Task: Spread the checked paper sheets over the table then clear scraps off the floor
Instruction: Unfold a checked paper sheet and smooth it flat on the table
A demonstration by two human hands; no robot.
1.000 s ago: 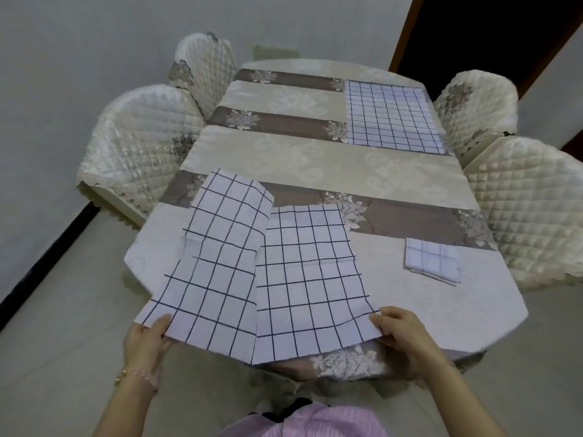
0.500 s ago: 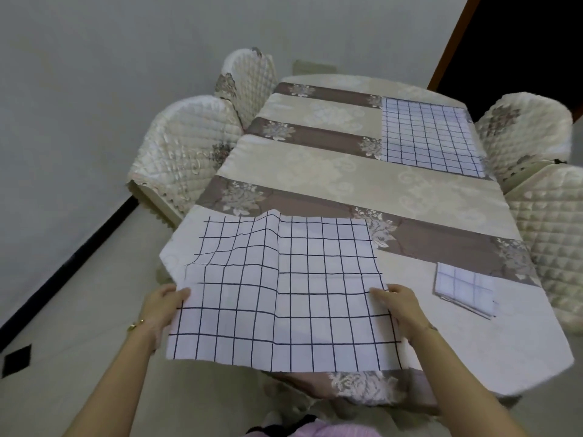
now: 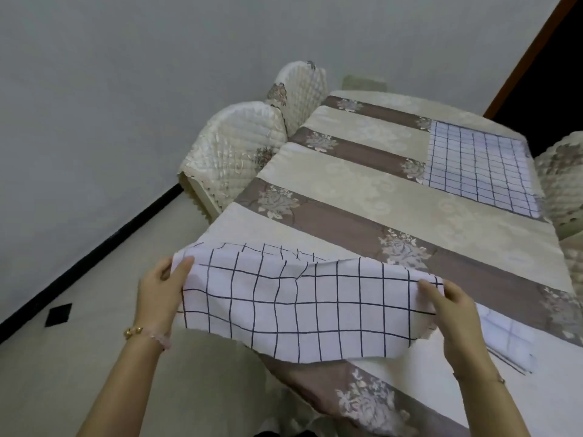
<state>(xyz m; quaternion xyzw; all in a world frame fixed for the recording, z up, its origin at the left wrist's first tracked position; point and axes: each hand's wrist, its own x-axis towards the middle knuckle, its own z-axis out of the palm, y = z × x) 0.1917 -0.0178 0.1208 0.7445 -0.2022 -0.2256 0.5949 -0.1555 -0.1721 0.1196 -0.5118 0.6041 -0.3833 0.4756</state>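
A white sheet with a black checked grid [image 3: 303,304] is lifted above the near end of the table [image 3: 362,184], sagging and wrinkled in the middle. My left hand [image 3: 162,294] grips its left edge and my right hand [image 3: 451,307] grips its right edge. A second checked sheet [image 3: 479,168] lies flat at the far right of the table. A small folded checked sheet [image 3: 504,339] rests on the table just right of my right hand, partly hidden by it.
Quilted cream chairs [image 3: 233,156] stand along the table's left side, and another chair [image 3: 561,181] on the right. A small black scrap [image 3: 58,314] lies on the pale floor at left, near the dark skirting of the grey wall.
The sheet was unfolded to full width, then raised off the table at its near edge. My hands have moved up and apart. The camera has swung left and closer.
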